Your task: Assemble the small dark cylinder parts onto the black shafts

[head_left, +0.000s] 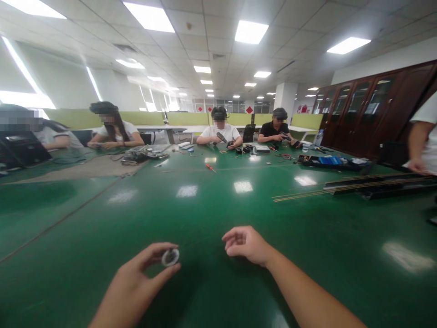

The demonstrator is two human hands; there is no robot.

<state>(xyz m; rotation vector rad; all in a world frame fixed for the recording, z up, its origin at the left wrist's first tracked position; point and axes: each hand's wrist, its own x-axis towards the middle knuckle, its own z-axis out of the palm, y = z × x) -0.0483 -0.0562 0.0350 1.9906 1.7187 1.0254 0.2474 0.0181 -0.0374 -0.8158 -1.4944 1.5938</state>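
Head view, left fingers (pixel 154 251) pinching round part (pixel 170 258), right fingers (pixel 235 234) half-curled

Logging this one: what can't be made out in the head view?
All in the head view:
- Small round piece in the left hand: dark inside blurred, too small.
- Right hand: palm mostly hidden by its own fingers and thumb.
- Person at far right: cut off by the edge.
- Blue items: too small, blurred.
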